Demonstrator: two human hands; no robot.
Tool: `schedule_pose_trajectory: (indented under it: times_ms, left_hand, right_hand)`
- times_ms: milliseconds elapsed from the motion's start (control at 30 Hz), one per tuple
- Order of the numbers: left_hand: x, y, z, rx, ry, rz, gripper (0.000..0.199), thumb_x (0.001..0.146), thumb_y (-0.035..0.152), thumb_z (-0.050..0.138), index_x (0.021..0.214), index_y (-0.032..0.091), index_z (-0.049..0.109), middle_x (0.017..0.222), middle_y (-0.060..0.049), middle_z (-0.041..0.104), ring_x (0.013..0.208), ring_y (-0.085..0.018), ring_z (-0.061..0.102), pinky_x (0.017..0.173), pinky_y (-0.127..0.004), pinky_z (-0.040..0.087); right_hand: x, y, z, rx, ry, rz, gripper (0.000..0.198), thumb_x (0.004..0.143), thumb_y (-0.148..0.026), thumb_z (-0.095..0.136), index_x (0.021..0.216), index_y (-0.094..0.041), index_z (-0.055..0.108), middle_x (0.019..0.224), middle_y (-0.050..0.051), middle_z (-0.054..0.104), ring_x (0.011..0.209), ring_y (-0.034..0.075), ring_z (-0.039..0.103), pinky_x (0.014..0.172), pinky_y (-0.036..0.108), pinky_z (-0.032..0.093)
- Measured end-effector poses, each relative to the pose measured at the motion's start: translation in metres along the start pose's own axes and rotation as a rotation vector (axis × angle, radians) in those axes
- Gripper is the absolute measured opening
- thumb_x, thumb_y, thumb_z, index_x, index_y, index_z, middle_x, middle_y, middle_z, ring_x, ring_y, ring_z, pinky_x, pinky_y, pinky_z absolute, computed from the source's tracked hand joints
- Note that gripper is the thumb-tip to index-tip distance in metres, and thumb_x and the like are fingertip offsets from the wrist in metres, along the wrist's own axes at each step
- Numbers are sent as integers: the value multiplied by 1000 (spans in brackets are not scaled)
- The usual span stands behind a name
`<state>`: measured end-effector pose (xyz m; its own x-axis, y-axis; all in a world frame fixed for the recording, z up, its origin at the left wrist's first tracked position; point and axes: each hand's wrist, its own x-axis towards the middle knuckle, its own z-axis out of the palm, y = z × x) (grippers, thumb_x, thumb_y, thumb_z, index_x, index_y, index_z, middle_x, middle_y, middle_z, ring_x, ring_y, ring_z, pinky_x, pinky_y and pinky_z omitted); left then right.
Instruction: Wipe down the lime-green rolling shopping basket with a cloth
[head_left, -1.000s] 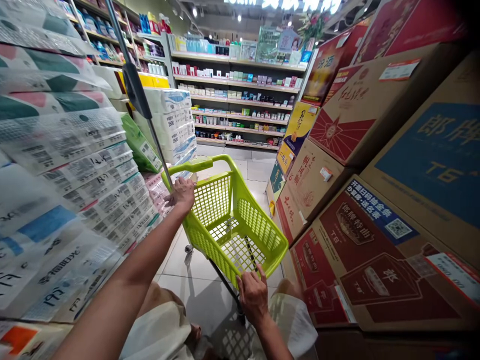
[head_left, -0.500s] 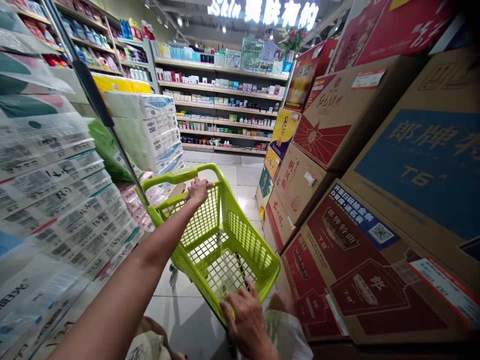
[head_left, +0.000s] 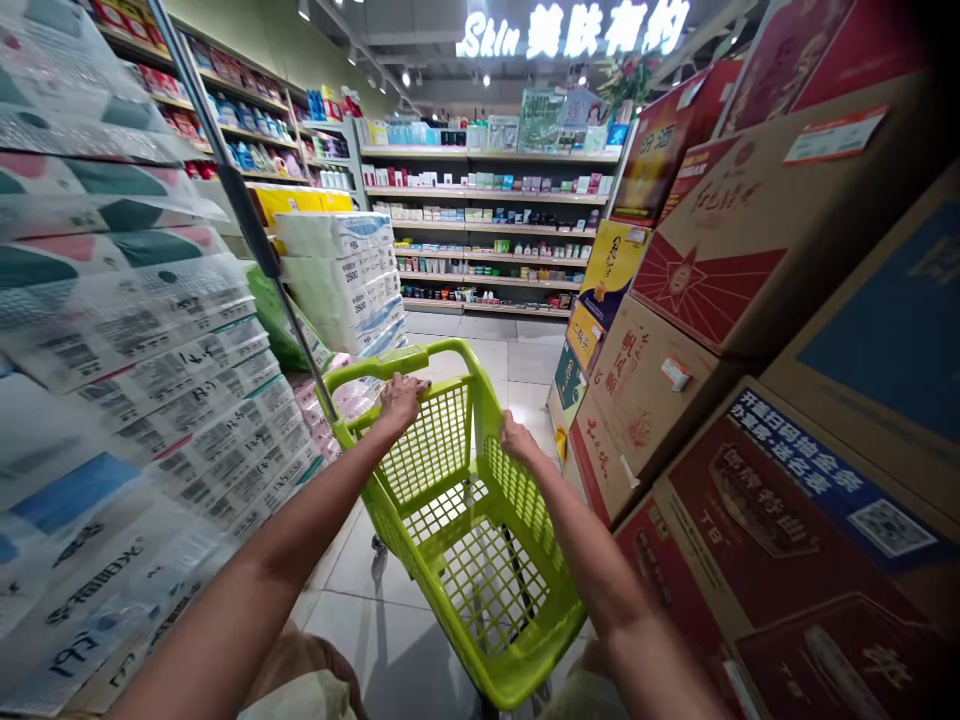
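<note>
A lime-green shopping cart [head_left: 495,640] with a lattice basket stands right in front of me, nothing lying in the basket. Over the rear lattice panel, near the cart's handle, my left hand [head_left: 403,398] is closed on the top edge. My right hand [head_left: 517,438] is closed over the right side rim of the same cart. A metal pole [head_left: 202,110] with a dark grey sleeve rises from the cart's left corner and leans up to the left.
Tall stacks of wrapped tissue packs [head_left: 187,370] line the left. Printed cardboard cartons [head_left: 705,240] are piled close on the right. Shelves of boxed goods [head_left: 487,190] cross the far end beyond the tiled floor [head_left: 487,355].
My right hand has gone from the near end of the cart forward to its right rim and closed there. My left hand keeps its hold. The view has shifted.
</note>
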<state>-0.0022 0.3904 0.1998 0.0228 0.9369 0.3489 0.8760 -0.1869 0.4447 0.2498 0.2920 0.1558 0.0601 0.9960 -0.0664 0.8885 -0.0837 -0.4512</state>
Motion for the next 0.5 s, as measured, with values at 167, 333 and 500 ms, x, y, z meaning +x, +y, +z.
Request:
schedule_pose_trajectory:
  times_ms: [167, 333, 500]
  left_hand:
    - [10, 27, 25, -35, -75, 206, 24, 90, 4, 51, 98, 20, 68, 119, -14, 61, 114, -30, 58, 105, -47, 46]
    - [6, 40, 41, -117, -343, 737, 31, 91, 11, 60, 115, 28, 70, 136, -10, 63, 132, -25, 54, 118, -42, 40]
    - [-16, 3, 47, -144, -376, 561, 30, 89, 19, 61, 116, 30, 70, 126, -10, 66, 128, -25, 58, 112, -37, 47]
  right_hand:
    - [-4, -1, 11, 3, -13, 40, 46, 105, -14, 38, 151, -16, 37, 105, 15, 75, 87, 22, 70, 77, 30, 47]
    - [-3, -2, 9, -8, -17, 62, 39, 107, -20, 36, 146, -21, 36, 111, 14, 73, 92, 23, 69, 77, 31, 46]
    - [-7, 0, 10, 2, -20, 61, 38, 108, -21, 33, 145, -21, 35, 111, 13, 72, 90, 22, 68, 76, 31, 45]
